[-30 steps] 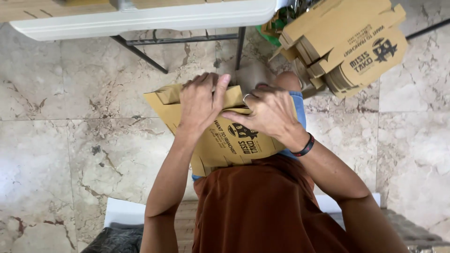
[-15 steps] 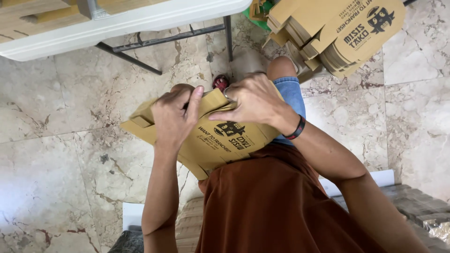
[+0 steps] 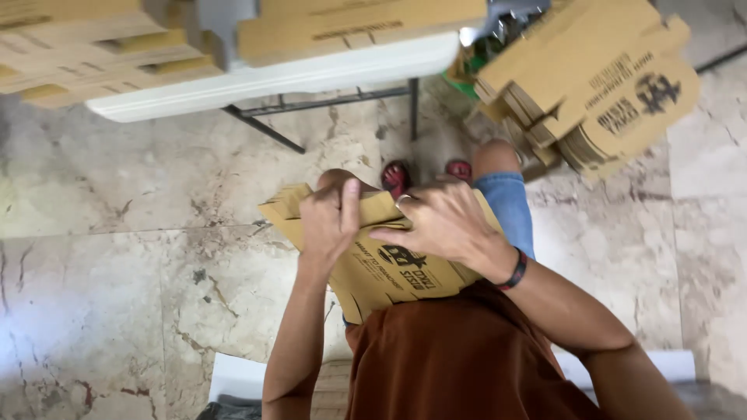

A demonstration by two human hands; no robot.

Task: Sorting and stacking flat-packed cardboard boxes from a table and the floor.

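my left hand [image 3: 331, 225] and right hand [image 3: 443, 225] both clamp the far edge of the flat carton [image 3: 389, 268] on my lap. its long axis runs 10 to 4 o'clock; the left grip sits nearer the 10 o'clock corner.

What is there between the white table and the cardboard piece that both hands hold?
In the head view, bare marble floor lies between the white table and the cardboard piece, crossed only by the table's dark metal legs.
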